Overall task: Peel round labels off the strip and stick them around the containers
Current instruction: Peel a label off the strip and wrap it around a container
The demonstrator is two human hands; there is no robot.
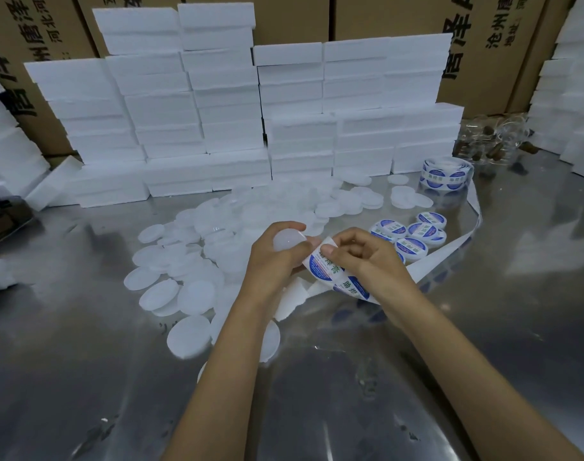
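My left hand (277, 257) grips a round white container (288, 240) above the steel table. My right hand (360, 257) pinches a round blue-and-white label (322, 267) at the end of the white backing strip (430, 261), right beside the container. The strip runs right and back to a label roll (445, 174). Several labelled containers (413, 232) sit just right of my hands. A spread of unlabelled white containers (190, 261) covers the table to the left and behind.
Stacks of white foam boxes (237, 111) line the back of the steel table (84, 361), with brown cartons (357, 15) behind them. A clear bag of small brown items (493, 144) lies at the back right. A dark object (4, 214) sits at the left edge.
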